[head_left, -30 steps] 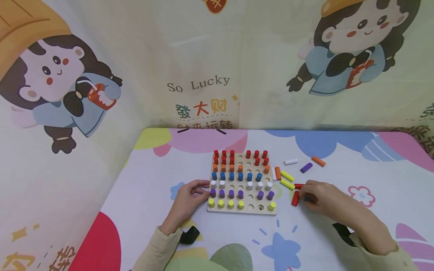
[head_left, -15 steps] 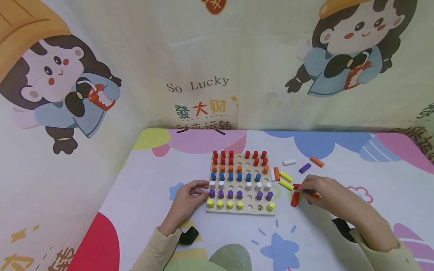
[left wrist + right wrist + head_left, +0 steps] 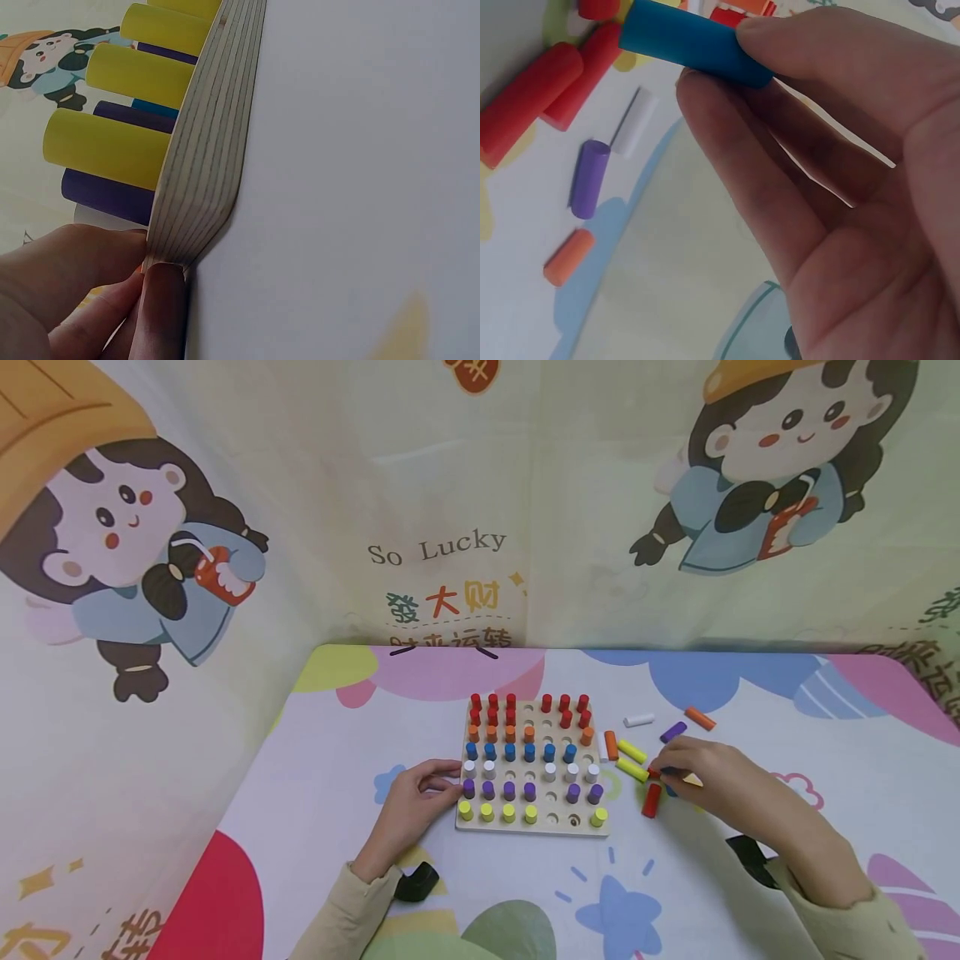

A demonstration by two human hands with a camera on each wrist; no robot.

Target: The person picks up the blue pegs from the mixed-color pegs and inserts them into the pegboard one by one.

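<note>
My left hand (image 3: 412, 806) holds a wooden pegboard (image 3: 540, 828) at its left side, thumb and fingers on the edge (image 3: 202, 142) in the left wrist view. Coloured pegs stand upright in rows: red at the back, then orange, blue, white, purple and yellow at the front. Some holes are bare in most rows. To the right of the board, my right hand (image 3: 738, 789) pinches a blue peg (image 3: 686, 41) between thumb and fingertips, the peg lying sideways. Beneath that hand are loose red pegs (image 3: 652, 801).
More loose pegs lie right of the board: yellow ones (image 3: 632, 769), an orange one (image 3: 611, 745), a white one (image 3: 639, 720), a purple one (image 3: 673, 732) and a farther orange one (image 3: 700, 718). A printed cloth (image 3: 360, 693) covers the table, and a patterned backdrop (image 3: 450, 468) stands behind it.
My right hand has shifted slightly left and away from me, with the blue peg now in its fingertips. The left hand keeps its place at the board.
</note>
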